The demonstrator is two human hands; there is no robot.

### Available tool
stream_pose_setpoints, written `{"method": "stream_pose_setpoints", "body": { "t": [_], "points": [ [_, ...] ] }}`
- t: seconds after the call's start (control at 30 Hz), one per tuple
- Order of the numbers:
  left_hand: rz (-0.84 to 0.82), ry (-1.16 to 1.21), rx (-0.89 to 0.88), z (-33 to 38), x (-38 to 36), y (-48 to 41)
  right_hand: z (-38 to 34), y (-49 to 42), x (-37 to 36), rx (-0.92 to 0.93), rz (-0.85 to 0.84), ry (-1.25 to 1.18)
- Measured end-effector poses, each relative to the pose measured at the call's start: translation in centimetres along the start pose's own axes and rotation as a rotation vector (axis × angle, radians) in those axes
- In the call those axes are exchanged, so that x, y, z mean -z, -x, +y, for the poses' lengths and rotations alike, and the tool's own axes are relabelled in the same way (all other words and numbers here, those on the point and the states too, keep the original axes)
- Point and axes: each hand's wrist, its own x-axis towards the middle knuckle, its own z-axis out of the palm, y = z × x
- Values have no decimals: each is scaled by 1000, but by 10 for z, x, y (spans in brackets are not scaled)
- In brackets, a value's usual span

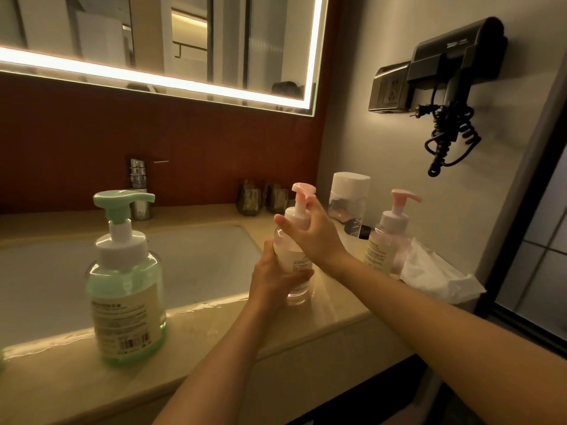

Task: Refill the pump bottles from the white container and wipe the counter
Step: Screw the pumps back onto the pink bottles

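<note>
A pink pump bottle (296, 259) stands on the beige counter (337, 305) right of the sink. My left hand (273, 280) wraps its lower body. My right hand (313, 231) grips its white pump collar just under the pink pump head. A second pink pump bottle (389, 237) stands further right by the wall. Near the counter's front edge at the left stands a green pump bottle (125, 286). A clear bottle with a white cap (349, 194) stands behind the pink bottles. A crumpled white cloth (435, 274) lies at the counter's right end.
The white sink basin (190, 265) fills the counter's left, with a chrome faucet (139, 188) behind it. Two dark glasses (264, 196) stand against the red back wall. A lit mirror (159, 44) hangs above. On the right wall hangs a black hair dryer (451, 72). Water glistens along the sink's front rim.
</note>
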Motion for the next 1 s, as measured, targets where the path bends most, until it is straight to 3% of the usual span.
{"method": "stream_pose_setpoints", "body": {
  "t": [0.17,0.47,0.67,0.9,1.0],
  "points": [
    [-8,21,6,2,1,2,-9,-10,3,-102,-90,-56],
    [-11,15,10,6,2,4,-4,-2,0,-140,31,-2],
    [-14,14,23,5,2,2,-15,-6,5,-173,-88,-121],
    [-5,-14,18,4,0,2,-6,8,-2,-165,29,33],
    [-12,-20,28,3,2,2,-12,-1,4,-153,35,-16]
  ]
}}
